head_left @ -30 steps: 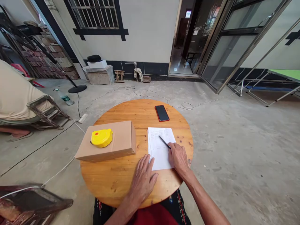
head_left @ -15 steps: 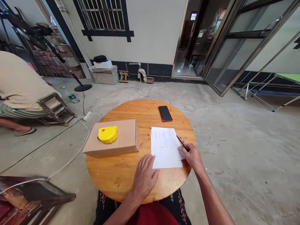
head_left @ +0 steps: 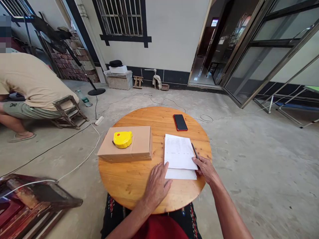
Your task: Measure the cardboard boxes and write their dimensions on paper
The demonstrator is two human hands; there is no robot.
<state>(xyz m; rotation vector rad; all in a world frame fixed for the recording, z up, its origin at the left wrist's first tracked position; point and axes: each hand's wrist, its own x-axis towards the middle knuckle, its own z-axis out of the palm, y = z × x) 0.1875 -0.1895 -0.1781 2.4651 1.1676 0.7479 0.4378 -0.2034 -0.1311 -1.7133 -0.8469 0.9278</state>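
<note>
My right hand [head_left: 204, 168] is closed at the right edge of the upper sheet of paper [head_left: 179, 152], with a black pen [head_left: 194, 150] held in it, pointing up and away. Its thumb lies on the sheet's lower right corner. Handwriting and rows of marks cover the sheet's upper part. Beneath it, a second sheet [head_left: 180, 174] shows along the bottom. My left hand [head_left: 157, 184] rests open on the round wooden table [head_left: 129, 186], its fingertips by the papers' left edge.
On the table are a cardboard box [head_left: 137, 142] with a yellow tape measure [head_left: 122, 139] on top, and a phone [head_left: 180, 122] beyond the papers. A person [head_left: 35, 83] sits on a low wooden chair [head_left: 69, 111] at left. Cables [head_left: 84, 157] cross the floor.
The upper sheet has shifted up against the lower one, which now shows more below it. My right hand has moved to the sheet's corner, and the pen stands steeper. The view has turned slightly left.
</note>
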